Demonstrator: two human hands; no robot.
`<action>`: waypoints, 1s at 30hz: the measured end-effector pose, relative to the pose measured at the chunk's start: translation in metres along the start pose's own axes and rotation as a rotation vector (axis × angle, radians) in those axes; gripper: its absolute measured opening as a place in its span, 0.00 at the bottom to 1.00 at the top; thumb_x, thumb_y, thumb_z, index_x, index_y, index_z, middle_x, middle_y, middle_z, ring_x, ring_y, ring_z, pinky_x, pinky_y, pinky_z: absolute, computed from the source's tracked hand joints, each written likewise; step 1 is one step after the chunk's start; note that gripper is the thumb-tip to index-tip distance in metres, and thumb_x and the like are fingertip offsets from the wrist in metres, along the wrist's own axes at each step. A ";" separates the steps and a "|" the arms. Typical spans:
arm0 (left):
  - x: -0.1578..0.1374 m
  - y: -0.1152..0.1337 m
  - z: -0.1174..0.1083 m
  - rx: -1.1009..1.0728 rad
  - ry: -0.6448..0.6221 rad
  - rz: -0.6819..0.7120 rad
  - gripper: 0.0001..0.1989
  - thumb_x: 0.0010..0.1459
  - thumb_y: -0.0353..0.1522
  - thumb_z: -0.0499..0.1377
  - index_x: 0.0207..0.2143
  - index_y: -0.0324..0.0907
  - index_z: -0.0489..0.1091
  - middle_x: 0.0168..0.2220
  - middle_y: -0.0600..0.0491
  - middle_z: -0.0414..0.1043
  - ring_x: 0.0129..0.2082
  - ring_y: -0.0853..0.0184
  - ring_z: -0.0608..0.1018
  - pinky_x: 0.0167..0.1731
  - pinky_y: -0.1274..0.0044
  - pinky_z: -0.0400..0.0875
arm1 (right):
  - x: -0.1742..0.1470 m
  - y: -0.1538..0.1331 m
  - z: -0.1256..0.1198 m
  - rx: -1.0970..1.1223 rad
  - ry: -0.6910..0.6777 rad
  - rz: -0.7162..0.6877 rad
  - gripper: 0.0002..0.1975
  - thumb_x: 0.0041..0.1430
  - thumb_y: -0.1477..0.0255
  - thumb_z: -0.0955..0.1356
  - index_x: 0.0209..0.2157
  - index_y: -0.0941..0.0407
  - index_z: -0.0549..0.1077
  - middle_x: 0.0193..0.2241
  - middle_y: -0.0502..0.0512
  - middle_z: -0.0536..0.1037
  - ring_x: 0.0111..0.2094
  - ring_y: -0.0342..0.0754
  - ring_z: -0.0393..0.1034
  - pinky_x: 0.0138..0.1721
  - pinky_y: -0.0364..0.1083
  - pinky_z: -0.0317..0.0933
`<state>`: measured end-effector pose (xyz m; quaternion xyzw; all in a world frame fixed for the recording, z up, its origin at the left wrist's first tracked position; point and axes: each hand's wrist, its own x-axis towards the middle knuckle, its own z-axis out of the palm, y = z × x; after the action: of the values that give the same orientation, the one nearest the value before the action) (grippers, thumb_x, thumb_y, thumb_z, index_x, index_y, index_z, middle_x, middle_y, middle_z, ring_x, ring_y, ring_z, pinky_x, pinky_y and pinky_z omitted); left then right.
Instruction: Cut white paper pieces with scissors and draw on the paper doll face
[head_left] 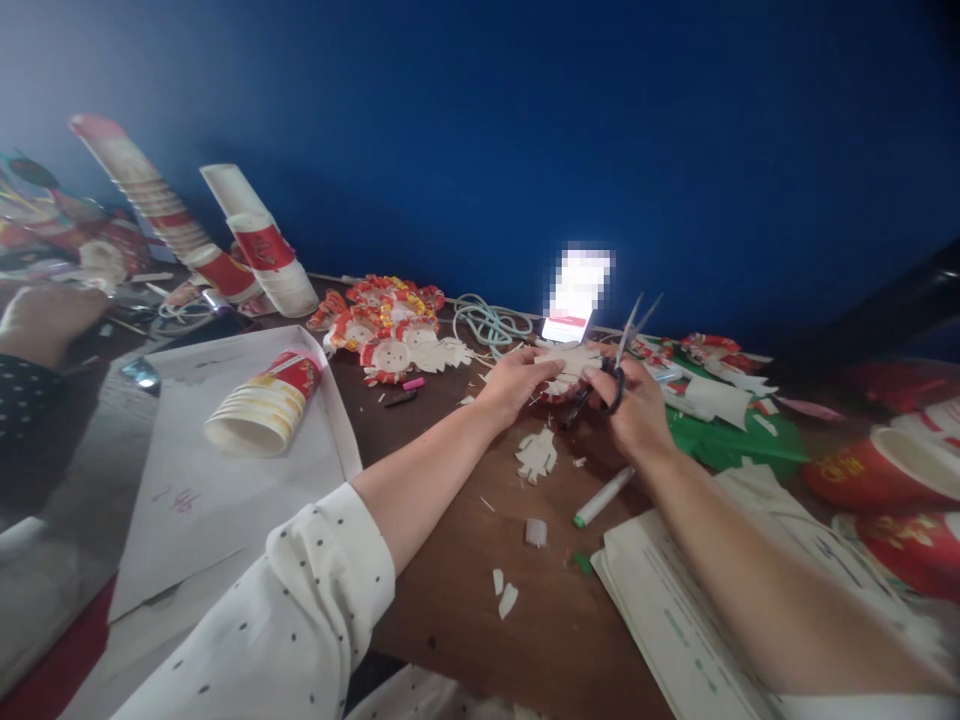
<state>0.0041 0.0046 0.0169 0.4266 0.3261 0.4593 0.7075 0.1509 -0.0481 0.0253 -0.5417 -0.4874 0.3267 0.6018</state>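
Observation:
My left hand [521, 380] pinches the left side of a pale paper cutout [566, 362] above the table. On the other side, my right hand [634, 400] has its fingers around the black handles of a pair of scissors [628, 335], whose blades point upward and stand apart. Its thumb also touches the cutout's edge. Just below lies a loose white figure-shaped paper cutout [537, 454]. A white marker with a green tip [602, 497] rests nearer to me. Behind my hands, a lit phone [576, 295] leans upright, its screen blurred out.
Red and white cutouts [397, 330] are heaped at the back beside a coiled pale cord [491, 322]. Paper cups [259, 410] lie on a white box lid [187, 540]; tall cup stacks [259, 240] lean behind. Another person's hand [52, 320] is far left. Red cups [855, 468] stand right.

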 end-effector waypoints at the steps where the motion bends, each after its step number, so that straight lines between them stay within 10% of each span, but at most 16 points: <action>1: 0.000 0.000 0.000 0.019 0.000 0.001 0.11 0.46 0.32 0.66 0.32 0.38 0.71 0.24 0.55 0.71 0.21 0.74 0.71 0.26 0.78 0.66 | 0.002 0.001 -0.002 0.015 0.003 -0.004 0.21 0.47 0.67 0.72 0.46 0.53 0.74 0.23 0.45 0.70 0.20 0.39 0.59 0.21 0.40 0.55; 30: 0.001 -0.006 0.002 0.080 -0.040 0.040 0.08 0.49 0.32 0.64 0.28 0.38 0.69 0.23 0.55 0.70 0.21 0.75 0.69 0.26 0.79 0.63 | -0.003 0.003 0.006 0.005 -0.002 -0.030 0.22 0.47 0.66 0.72 0.46 0.54 0.73 0.26 0.46 0.71 0.22 0.40 0.61 0.25 0.41 0.59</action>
<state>0.0080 0.0034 0.0125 0.4700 0.3213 0.4514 0.6871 0.1450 -0.0487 0.0212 -0.5326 -0.4952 0.3192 0.6076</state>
